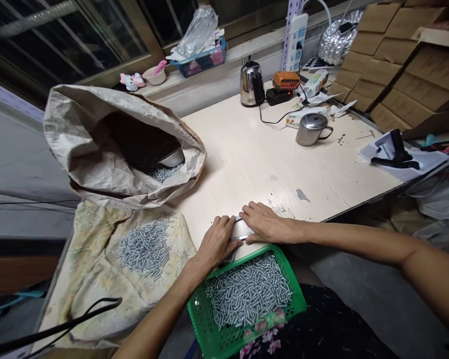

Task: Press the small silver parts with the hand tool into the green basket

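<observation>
My left hand and my right hand lie near the table's front edge, fingers curled over opposite ends of a small metal frame. Two thin, bright bars show between the hands; the rest of it is covered, so its exact kind cannot be told. Just below, a green plastic basket full of short silver screws leans at the table edge over the lap. Left of my left hand, a heap of similar screws is spread on a yellowish patterned cloth.
A large open sack with screws and a metal scoop stands at left. Farther back are a kettle, an orange battery on a charger, and a lidded steel cup. Cardboard boxes are stacked at right.
</observation>
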The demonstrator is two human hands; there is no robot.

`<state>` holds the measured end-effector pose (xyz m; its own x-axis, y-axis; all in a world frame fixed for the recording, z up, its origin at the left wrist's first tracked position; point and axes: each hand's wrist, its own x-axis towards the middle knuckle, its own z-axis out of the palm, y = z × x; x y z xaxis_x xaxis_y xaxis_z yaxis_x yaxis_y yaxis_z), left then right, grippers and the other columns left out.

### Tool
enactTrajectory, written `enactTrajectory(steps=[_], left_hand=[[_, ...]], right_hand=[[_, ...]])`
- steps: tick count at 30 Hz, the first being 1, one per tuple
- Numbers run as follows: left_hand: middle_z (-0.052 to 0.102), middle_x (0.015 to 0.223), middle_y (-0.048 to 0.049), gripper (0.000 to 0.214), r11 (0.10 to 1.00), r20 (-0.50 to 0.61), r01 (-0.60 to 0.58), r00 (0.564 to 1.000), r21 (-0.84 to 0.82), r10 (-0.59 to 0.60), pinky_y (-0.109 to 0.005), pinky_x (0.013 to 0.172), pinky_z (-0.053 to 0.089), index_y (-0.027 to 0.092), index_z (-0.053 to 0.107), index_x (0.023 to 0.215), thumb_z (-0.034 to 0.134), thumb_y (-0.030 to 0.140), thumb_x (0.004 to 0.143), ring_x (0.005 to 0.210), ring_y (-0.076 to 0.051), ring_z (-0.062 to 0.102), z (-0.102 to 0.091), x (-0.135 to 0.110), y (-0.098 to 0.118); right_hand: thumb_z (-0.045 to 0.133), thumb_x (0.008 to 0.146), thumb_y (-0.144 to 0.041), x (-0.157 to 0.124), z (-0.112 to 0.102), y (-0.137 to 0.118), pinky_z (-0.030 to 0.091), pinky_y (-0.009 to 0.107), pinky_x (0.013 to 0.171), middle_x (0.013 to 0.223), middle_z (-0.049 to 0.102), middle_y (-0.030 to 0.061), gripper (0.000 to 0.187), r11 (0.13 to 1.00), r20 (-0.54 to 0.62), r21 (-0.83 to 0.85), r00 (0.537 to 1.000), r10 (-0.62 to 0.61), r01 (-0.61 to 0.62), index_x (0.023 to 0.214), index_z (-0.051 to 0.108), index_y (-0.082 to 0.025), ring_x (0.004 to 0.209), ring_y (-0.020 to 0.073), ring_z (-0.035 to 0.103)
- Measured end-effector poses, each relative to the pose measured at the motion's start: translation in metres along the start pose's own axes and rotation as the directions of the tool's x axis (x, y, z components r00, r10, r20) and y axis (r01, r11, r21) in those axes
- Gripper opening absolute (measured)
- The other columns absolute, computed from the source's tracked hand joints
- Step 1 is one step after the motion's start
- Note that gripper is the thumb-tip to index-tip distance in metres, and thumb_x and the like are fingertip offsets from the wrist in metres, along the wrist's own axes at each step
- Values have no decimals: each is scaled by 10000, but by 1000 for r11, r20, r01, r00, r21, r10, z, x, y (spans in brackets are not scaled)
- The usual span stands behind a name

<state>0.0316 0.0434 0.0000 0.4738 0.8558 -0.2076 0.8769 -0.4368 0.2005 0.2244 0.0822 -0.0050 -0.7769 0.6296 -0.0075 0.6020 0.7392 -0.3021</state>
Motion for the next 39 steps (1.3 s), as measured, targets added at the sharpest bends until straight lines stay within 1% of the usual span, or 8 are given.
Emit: enactTrajectory(steps=[4, 10, 15, 18, 23, 28, 35, 39], left_hand=[[606, 976, -84, 171, 998, 7, 50, 999, -36, -50, -383, 830, 481, 154, 582, 1003, 541, 285, 902, 934, -233, 530, -2, -2, 7], [623, 896, -79, 145, 989, -37, 123, 991, -85, -126, -364, 804, 487, 152, 632, 918, 563, 277, 893, 917, -236, 558, 4, 0, 4], [592, 1143, -126, 406, 968, -295, 186, 927, -168, -229, -375, 890, 474, 134, 555, 1217, 619, 308, 855, 1056, -249, 548, 11, -19, 3], [621, 1007, -100, 273, 921, -356, 337, 850, -196, -387, -357, 851, 463, 145, 645, 1028, 509, 353, 914, 980, -241, 559, 6, -41, 3], [630, 807, -70, 357, 770, -54, 621, 773, -146, -633, -293, 669, 398, 171, 657, 684, 544, 456, 867, 868, -235, 577, -8, -60, 2], [671, 788, -47, 304, 692, 246, 710, 700, -133, -671, -259, 586, 331, 166, 679, 738, 557, 423, 844, 782, -195, 619, -9, -53, 2], [658, 1026, -146, 334, 824, 96, 489, 841, 286, -532, -294, 678, 385, 111, 700, 924, 367, 121, 904, 1002, -259, 599, -15, -50, 17], [686, 895, -126, 328, 831, 224, 542, 801, 123, -556, -277, 647, 391, 109, 703, 848, 401, 214, 920, 822, -223, 632, -16, -48, 2]], right_hand=[[639, 875, -342, 4, 8, 2, 417, 327, 774, 986, 600, 96, 234, 997, 22, 37, 997, -76, 75, 945, 598, -122, 908, 211, 498], [563, 924, -257, 15, 17, 5, 413, 302, 738, 911, 613, 71, 132, 994, 73, 49, 993, -97, 94, 900, 611, -136, 866, 188, 512], [671, 810, -516, 6, 7, 15, 427, 377, 874, 1138, 561, 136, 584, 988, -72, 88, 991, -117, 123, 1197, 519, -106, 1029, 250, 476], [582, 886, -483, 4, 5, 22, 423, 374, 882, 1167, 551, 145, 538, 989, -80, 117, 993, -84, 93, 1263, 477, -113, 1047, 250, 470], [528, 917, -188, 18, 23, 30, 387, 329, 790, 1071, 573, 94, 153, 999, -136, 46, 991, -16, 22, 1053, 594, -169, 973, 223, 447], [436, 962, -155, 35, 36, 36, 318, 307, 730, 945, 581, 64, 187, 1000, -180, -29, 984, -13, 8, 925, 618, -174, 909, 204, 421], [393, 977, -131, 39, 37, 39, 293, 294, 703, 899, 575, 54, 211, 989, -205, -106, 971, -120, 99, 910, 591, -163, 864, 187, 403], [357, 984, -120, 38, 37, 41, 305, 290, 705, 881, 571, 51, 246, 984, -212, -117, 965, -155, 132, 889, 579, -164, 858, 186, 409]])
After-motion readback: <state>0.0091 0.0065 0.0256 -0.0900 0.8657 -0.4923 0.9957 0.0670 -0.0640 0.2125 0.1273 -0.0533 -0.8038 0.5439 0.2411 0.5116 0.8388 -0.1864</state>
